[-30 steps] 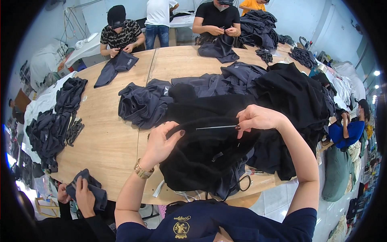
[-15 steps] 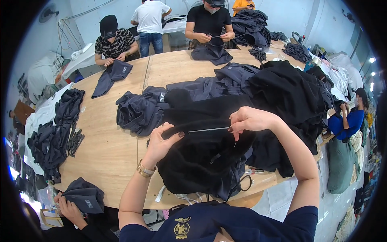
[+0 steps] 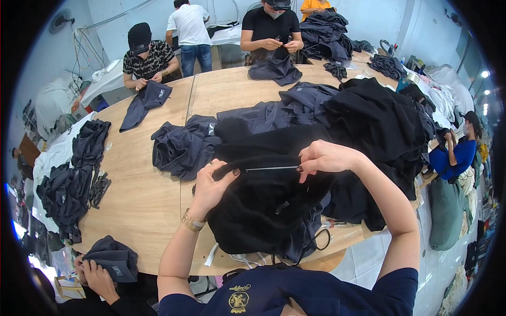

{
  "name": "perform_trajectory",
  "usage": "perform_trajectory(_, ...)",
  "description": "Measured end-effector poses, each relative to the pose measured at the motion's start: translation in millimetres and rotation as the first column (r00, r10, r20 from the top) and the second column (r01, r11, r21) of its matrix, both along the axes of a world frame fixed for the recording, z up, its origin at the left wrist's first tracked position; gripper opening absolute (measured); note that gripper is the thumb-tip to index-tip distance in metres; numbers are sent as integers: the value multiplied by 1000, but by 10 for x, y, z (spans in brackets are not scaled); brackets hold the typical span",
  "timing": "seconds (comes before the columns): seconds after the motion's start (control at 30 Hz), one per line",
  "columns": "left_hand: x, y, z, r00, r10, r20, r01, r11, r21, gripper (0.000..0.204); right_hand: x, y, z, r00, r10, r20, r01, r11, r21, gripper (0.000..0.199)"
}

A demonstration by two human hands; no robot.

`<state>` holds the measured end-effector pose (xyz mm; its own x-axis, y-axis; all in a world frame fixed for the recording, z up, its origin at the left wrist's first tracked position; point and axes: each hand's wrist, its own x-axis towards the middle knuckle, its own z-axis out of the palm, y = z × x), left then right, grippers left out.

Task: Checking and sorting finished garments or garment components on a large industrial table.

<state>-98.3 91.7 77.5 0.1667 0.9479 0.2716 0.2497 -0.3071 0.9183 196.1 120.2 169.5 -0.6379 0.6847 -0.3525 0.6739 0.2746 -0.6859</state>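
Observation:
A black garment (image 3: 247, 210) hangs in front of me over the table edge, its upper edge stretched between my hands. My left hand (image 3: 212, 185) is closed on that edge, thumb on the near side and fingers behind. My right hand (image 3: 322, 158) pinches the right end of a thin silver rod (image 3: 271, 168), close to the cloth. The rod lies level along the garment's edge, its left end near my left thumb. Whether that end passes into the fabric cannot be made out. A small label (image 3: 282, 207) shows on the garment's lower right.
Piled black cloth (image 3: 374, 121) and dark grey garments (image 3: 184, 147) lie on the wooden table (image 3: 142, 184). More grey pieces (image 3: 66, 184) sit at left. Co-workers handle grey cloth across the table, and another person's hands (image 3: 97, 276) hold a grey piece at lower left.
My hands, the rod and the black garment stay almost in place. Across the table, a co-worker's hands have drawn closer together over a grey garment.

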Motion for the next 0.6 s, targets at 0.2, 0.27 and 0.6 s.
perform_trajectory(0.2,77,-76,113,993,26,-115,-7,986,166,14,-1,-11,46,999,33,-20,-35,997,-75,27)
perform_trajectory(0.27,66,-48,148,996,-87,-8,87,996,-25,14,65,52,7,996,75,-53,-79,993,-85,26)
perform_trajectory(0.6,45,-162,491,920,-355,-165,335,932,-140,19,-390,-144,204,956,200,-212,-193,980,54,17)
